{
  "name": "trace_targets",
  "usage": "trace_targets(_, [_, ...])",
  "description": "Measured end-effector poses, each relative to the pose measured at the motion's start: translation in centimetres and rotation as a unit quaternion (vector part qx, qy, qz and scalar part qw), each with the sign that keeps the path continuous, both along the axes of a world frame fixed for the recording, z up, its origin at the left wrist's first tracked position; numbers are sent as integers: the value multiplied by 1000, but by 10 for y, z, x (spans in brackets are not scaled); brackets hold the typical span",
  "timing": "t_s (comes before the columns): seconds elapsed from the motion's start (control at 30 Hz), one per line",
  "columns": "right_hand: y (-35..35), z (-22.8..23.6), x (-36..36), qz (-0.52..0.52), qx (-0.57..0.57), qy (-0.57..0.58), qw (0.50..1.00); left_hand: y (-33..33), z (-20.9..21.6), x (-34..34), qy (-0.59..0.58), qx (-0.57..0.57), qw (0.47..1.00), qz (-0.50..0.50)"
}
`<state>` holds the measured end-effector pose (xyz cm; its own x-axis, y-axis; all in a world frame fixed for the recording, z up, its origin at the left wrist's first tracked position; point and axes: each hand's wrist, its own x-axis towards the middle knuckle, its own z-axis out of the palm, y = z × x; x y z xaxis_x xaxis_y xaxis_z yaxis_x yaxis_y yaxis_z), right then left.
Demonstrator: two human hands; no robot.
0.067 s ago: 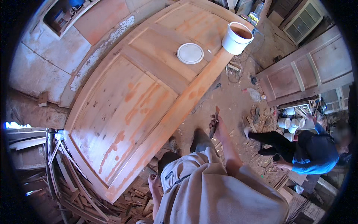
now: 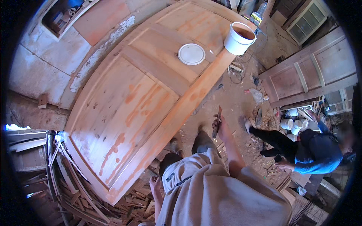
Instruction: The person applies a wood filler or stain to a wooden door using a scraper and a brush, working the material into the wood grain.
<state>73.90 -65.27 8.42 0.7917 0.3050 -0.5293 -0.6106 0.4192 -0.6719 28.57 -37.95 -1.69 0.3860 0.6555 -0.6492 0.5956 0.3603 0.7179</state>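
My right hand (image 2: pixel 224 130) is closed around a putty knife (image 2: pixel 216 130), held upright beyond my knee with its orange-stained blade pointing up. Down at my side, my left hand (image 2: pixel 155 184) hangs with its fingers curled in, and nothing shows in them. In front of me lies a large panelled wooden door (image 2: pixel 124 101), with orange-brown filler smeared in patches and streaks over its panels and rails. On its far right edge stands a white bucket (image 2: pixel 236 46) with brown-orange stuff inside. A round white lid (image 2: pixel 191 54) rests flat on the door left of the bucket.
To the right, a person (image 2: pixel 316 148) in a blue top sits or crouches, one arm toward white tubs (image 2: pixel 287 124). Another panelled door (image 2: pixel 309 71) leans beyond. Wood scraps (image 2: pixel 135 199) and long strips pile up at lower left. Shavings and a cable litter the floor (image 2: pixel 211 109).
My hands and the putty knife stay almost where they were. The view has shifted very slightly. The person on the right has moved an arm and a foot a little.
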Motion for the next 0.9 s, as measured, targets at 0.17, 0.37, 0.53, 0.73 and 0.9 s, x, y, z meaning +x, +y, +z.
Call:
trace_targets(0.17, [-32,-20,96,15,-104,-56,993,-39,33,50,58,-47,996,42])
trace_targets(0.37, [-30,-41,215,70,-253,-175,949,-99,28,100,70,22,996,50])
trace_targets(0.53, [-21,-66,293,39,-269,-241,932,-155,47,171,68,58,996,17])
trace_targets(0.73, [-17,-93,324,42,-315,-328,890,-195,65,227,125,180,972,-90])
trace_targets(0.9, [-32,-98,322,46,-278,-344,896,-197,95,263,149,199,965,-78])
